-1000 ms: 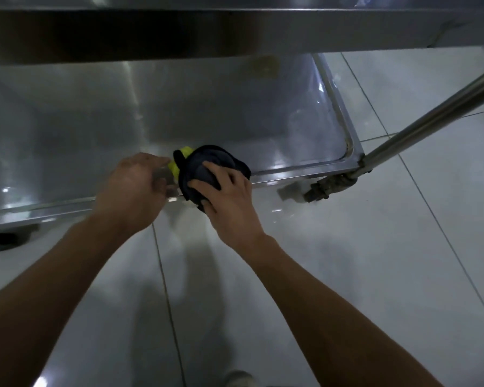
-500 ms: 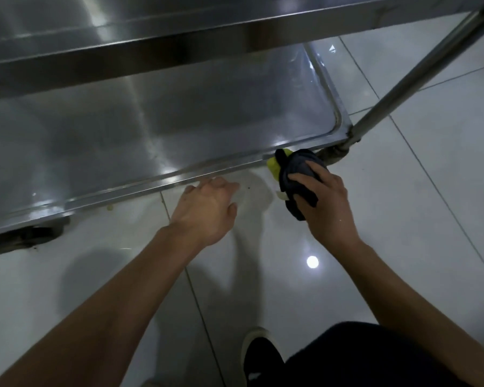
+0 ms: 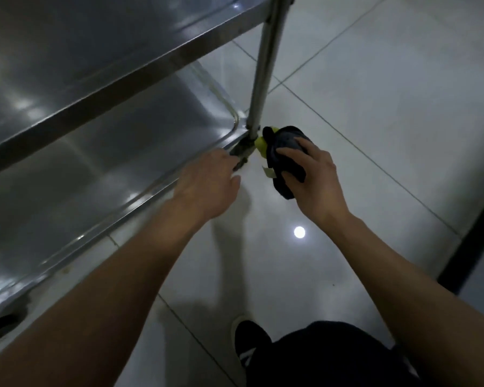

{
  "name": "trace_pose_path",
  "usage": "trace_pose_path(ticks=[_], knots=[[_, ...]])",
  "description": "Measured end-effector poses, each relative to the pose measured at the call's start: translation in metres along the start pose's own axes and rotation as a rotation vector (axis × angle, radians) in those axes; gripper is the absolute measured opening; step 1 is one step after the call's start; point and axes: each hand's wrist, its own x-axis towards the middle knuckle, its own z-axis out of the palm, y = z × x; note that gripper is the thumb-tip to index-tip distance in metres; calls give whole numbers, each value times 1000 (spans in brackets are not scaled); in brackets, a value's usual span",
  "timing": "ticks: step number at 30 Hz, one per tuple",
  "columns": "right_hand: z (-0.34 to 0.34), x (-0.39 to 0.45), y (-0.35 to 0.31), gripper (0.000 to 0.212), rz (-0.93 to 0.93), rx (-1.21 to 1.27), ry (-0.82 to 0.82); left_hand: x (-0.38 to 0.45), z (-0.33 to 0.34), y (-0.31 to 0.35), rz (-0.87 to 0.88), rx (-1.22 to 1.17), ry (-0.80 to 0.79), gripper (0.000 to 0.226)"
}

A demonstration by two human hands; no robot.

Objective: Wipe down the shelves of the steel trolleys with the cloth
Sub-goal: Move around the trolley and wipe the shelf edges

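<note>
A shiny stainless-steel trolley (image 3: pixel 67 135) fills the left half of the frame, its lower steel shelf (image 3: pixel 81 174) running from the lower left up to the centre and an upper steel shelf (image 3: pixel 67 51) above it in the upper left. A round steel upright post (image 3: pixel 266 65) rises from the lower shelf's right corner toward the top centre of the frame.

The right hand (image 3: pixel 316 180), just right of centre, grips a bunched dark blue cloth with a yellow-green patch (image 3: pixel 284 157), fingers curled over the top of it. The cloth's yellow-green end sits just beside the foot of the post, at the shelf corner; whether it touches the metal cannot be told.

The left hand (image 3: pixel 207 185), at the centre of the frame, is empty with its fingers loosely extended toward the dark bracket at the shelf corner (image 3: pixel 242 152); the fingertips are at or just beside it.

The pale glossy tiled floor (image 3: pixel 375 107) covers the right side of the frame. At the bottom centre, a black shoe with a white sole (image 3: pixel 249 344) shows beside a dark-clothed knee (image 3: pixel 333 356).
</note>
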Motion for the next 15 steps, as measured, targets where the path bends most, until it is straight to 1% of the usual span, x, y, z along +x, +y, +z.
trace_pose_path(ticks=[2,4,7,11,15], knots=[[-25,-4,-5,49,46,14,20,7,-21,24,49,-5,13,36],[-50,-11,-11,55,114,29,32,11,-43,51,96,50,2,32],[-87,-27,-25,55,253,96,70,4,-76,87,133,91,-40,30],[-145,-56,-52,55,430,229,168,-17,-127,134,173,85,-159,39],[-214,-80,-82,55,565,316,266,-38,-185,182,229,65,-219,44]])
